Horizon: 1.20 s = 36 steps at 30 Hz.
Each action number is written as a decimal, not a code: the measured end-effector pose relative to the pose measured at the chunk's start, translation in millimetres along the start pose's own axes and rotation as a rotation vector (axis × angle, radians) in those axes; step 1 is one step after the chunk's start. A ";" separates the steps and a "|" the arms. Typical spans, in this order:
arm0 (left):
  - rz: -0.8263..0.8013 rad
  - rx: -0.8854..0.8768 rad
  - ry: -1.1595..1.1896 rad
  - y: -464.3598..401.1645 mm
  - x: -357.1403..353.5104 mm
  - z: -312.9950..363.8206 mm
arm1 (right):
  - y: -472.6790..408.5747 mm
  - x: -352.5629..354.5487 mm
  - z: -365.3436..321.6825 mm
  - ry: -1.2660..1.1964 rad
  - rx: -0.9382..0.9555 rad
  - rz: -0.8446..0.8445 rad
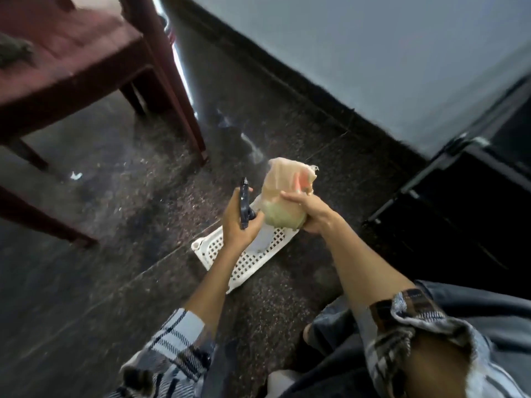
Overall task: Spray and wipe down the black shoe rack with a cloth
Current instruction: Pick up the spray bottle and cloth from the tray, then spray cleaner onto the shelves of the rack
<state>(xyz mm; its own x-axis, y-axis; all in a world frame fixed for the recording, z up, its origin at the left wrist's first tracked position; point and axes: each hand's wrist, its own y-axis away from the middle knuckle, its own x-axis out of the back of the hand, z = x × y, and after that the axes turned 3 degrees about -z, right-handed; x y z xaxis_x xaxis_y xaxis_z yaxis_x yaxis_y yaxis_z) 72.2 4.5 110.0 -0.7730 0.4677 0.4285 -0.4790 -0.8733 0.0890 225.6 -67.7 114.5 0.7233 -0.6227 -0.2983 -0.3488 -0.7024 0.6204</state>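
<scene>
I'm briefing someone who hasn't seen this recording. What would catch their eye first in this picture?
First, the two hands at centre: the left hand grips a dark spray bottle, and the right hand holds a bunched pale cloth beside it. Under them a white perforated tray lies on the dark speckled floor. The black shoe rack stands at the right against the wall, and a dark red chair fills the upper left.

Glossy speckled stone floor (143,225); perforated white plastic tray (247,259); soft cloth (284,193)
</scene>
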 end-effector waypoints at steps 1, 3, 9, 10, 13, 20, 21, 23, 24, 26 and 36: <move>-0.004 -0.030 0.004 -1.6 -1.0 17.1 | 15.1 2.3 -15.4 -0.004 0.053 -0.004; -0.025 -0.096 0.006 -4.0 -3.7 52.3 | 44.8 11.4 -45.3 0.002 0.163 0.020; -0.211 -0.426 0.097 1.8 -26.6 173.2 | 144.7 64.2 -123.1 -0.020 0.473 0.124; -0.233 -0.493 0.114 6.7 -31.6 193.5 | 164.4 73.1 -131.7 -0.025 0.513 0.137; -0.292 -0.672 0.192 27.8 -49.6 247.5 | 219.3 98.4 -146.1 -0.045 0.618 0.174; -0.518 -0.848 0.337 92.1 -92.8 328.0 | 322.3 144.2 -155.4 0.060 0.831 0.317; -0.543 -0.856 0.346 100.7 -99.1 336.8 | 334.8 150.6 -156.6 0.070 0.849 0.350; -0.612 -0.868 0.379 116.0 -112.6 351.5 | 357.7 164.4 -158.3 0.070 0.885 0.423; -0.642 -0.876 0.402 122.8 -119.3 357.4 | 367.8 171.8 -158.5 0.063 0.905 0.453; -0.691 -0.885 0.441 133.7 -133.4 367.8 | 386.7 184.7 -158.0 0.042 0.941 0.498; -0.869 -0.846 0.501 177.5 -193.9 389.8 | 428.4 230.6 -142.2 -0.087 1.046 0.635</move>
<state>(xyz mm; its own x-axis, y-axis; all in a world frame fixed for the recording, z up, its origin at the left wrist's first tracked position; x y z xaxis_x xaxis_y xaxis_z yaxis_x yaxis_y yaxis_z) 299.2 -294.4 393.2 -0.0634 0.9903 0.1234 -0.8652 0.0071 -0.5014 327.7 -463.2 414.6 0.2225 -0.9480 -0.2278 -0.9641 -0.1792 -0.1959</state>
